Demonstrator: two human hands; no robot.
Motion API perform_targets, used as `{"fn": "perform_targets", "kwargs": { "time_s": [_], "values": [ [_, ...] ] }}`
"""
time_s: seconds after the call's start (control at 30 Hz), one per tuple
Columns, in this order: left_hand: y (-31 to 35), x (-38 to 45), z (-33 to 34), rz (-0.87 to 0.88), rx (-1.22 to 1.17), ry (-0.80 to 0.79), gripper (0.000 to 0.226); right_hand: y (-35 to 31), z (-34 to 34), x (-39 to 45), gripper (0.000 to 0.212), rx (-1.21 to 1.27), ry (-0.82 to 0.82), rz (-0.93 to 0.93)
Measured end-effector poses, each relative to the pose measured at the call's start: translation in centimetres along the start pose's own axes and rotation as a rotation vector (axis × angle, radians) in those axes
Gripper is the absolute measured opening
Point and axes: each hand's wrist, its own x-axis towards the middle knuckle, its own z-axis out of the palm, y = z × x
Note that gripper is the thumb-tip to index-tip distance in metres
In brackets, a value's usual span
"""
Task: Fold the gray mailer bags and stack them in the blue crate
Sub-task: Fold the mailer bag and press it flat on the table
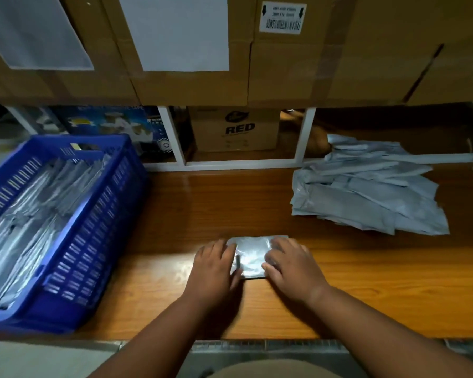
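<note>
Right, both hands flat on one folded gray mailer bag [253,256] at 6 o'clock on the wooden worktop [202,203]. Left hand [216,266] presses its left edge w/ straight fingers, right hand [290,268] presses the right edge, fingers also straight; neither curls round it. Blue crate [115,192] sits at 9 o'clock, holding stacked folded bags [28,222]. Loose pile of unfolded gray mailers [366,186] lies at 2 o'clock, well apart from the hands. Cardboard boxes [189,85] at 12 o'clock.
</note>
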Motion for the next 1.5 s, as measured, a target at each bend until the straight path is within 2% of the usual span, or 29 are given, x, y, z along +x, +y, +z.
{"fn": "perform_targets", "kwargs": {
  "time_s": [0.07,0.13,0.23,0.3,0.43,0.5,0.53,0.6,0.67,0.87,1.0,1.1,1.17,1.23,1.33,1.5],
  "values": [
    [-0.1,2.2,-0.6,0.107,0.001,-0.092,0.067,-1.2,-0.6,2.0,0.042,-0.038,-0.035,0.018],
    [0.0,4.0,-1.4,0.155,0.042,-0.167,0.075,-2.5,-0.9,4.2,0.063,-0.102,-0.146,0.025],
    [-0.5,6.5,-1.8,-0.064,-0.12,-0.325,0.082,-3.6,-1.3,6.5,0.086,-0.15,-0.279,0.069],
    [-1.3,7.5,-1.5,-0.153,-0.241,-0.376,0.087,-3.5,-1.4,6.8,0.085,-0.161,-0.28,0.033],
    [-1.4,7.5,-1.2,-0.077,-0.206,-0.396,0.044,-2.5,-1.6,5.8,0.059,-0.167,-0.257,-0.071],
    [-1.3,7.1,-1.4,-0.078,-0.257,-0.409,0.03,-2.0,-1.7,5.1,0.051,-0.16,-0.291,-0.073],
    [-1.6,7.0,-1.5,-0.092,-0.317,-0.407,0.029,-1.8,-1.8,4.8,0.047,-0.15,-0.301,-0.073],
    [-2.4,6.7,-2.4,-0.129,-0.427,-0.418,0.04,-1.3,-2.0,4.6,0.037,-0.141,-0.3,-0.081],
    [-3.4,6.5,-3.6,-0.164,-0.458,-0.429,0.045,-0.9,-2.6,4.6,0.032,-0.139,-0.323,-0.082],
    [-6.2,5.4,-5.1,-0.362,-0.358,-0.374,0.019,-0.5,-3.9,4.8,0.05,-0.15,-0.374,-0.057],
    [-6.3,4.7,-4.6,-0.409,-0.191,-0.312,0.023,-0.3,-3.2,4.5,0.075,-0.123,-0.354,-0.019],
    [-5.0,3.1,-4.0,-0.297,0.164,-0.141,0.034,0.3,-2.5,3.6,0.085,-0.129,-0.278,0.014],
    [-2.6,1.6,-3.0,-0.126,0.176,0.025,0.038,0.7,-1.9,2.6,0.082,-0.114,-0.189,0.048],
    [0.2,0.7,-1.4,0.066,0.106,0.096,0.041,1.2,-1.4,1.7,0.077,-0.105,-0.139,0.099],
    [3.3,1.2,1.4,0.155,0.061,0.083,0.054,1.6,-0.6,1.2,0.075,-0.131,-0.118,0.136],
    [6.3,3.7,3.4,0.212,0.06,-0.09,0.078,1.4,1.1,1.3,0.079,-0.165,-0.101,0.098]
  ]
}}
